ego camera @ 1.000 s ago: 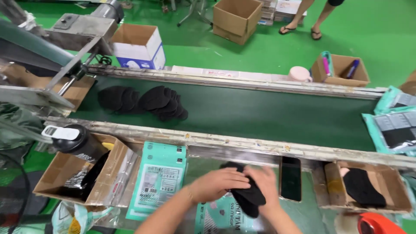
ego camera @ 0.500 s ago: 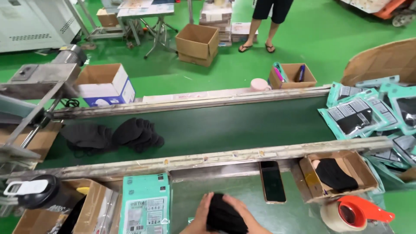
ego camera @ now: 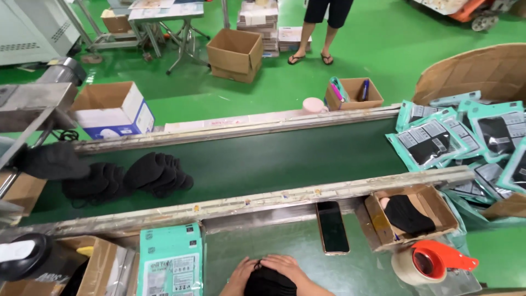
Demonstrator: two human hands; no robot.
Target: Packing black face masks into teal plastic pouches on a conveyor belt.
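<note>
At the bottom edge of the head view, my left hand [ego camera: 239, 274] and my right hand [ego camera: 289, 267] press together on a black fabric piece [ego camera: 268, 282] lying on the metal work surface [ego camera: 274, 244]. Both hands grip its top edge; the lower part is cut off by the frame. A stack of teal packaging bags [ego camera: 171, 262] lies just left of my hands. A dark phone [ego camera: 332, 227] lies just right of them.
A dark conveyor belt [ego camera: 263, 159] carries piles of black fabric [ego camera: 150, 174] at left. Filled teal packages [ego camera: 466, 137] pile at right. A small box of black pieces [ego camera: 408, 215] and a red tape dispenser [ego camera: 433, 263] sit lower right. Another person's legs [ego camera: 323, 27] stand beyond.
The view has tilted up and shifted right, so my hands sank to the bottom edge. They stay closed on the black fabric piece.
</note>
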